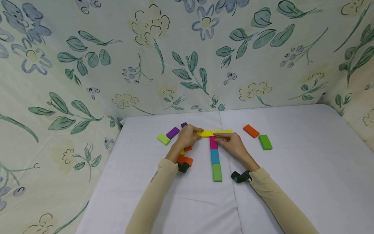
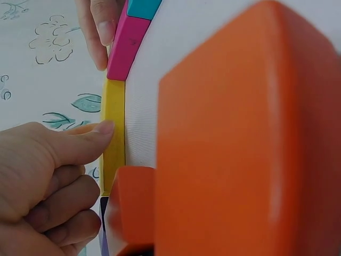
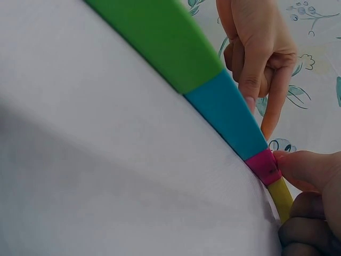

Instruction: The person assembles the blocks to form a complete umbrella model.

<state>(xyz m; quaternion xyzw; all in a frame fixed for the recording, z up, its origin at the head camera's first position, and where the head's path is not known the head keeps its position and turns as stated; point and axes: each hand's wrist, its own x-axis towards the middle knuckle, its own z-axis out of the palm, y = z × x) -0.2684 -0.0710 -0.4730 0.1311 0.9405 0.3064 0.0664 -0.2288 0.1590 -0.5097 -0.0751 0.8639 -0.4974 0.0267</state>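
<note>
Flat coloured blocks form a T on the white cloth. Two yellow blocks lie end to end across the top: a left yellow block (image 1: 206, 133) and a right yellow block (image 1: 226, 131). Below them run a pink block (image 1: 213, 143), a blue block (image 1: 215, 156) and a green block (image 1: 217, 172). My left hand (image 1: 187, 135) pinches the left yellow block near its outer end, thumb on the near side. My right hand (image 1: 232, 143) has index finger and thumb at the inner end of the right yellow block, beside the pink one; its other fingers are curled.
Left of the T lie a lime block (image 1: 163, 139), purple block (image 1: 173, 132), dark purple block (image 1: 183, 124) and orange block (image 1: 185, 160), with others partly hidden by my left arm. At right are an orange block (image 1: 251, 131) and a green block (image 1: 265, 142). Floral cloth (image 1: 181, 94) hangs behind.
</note>
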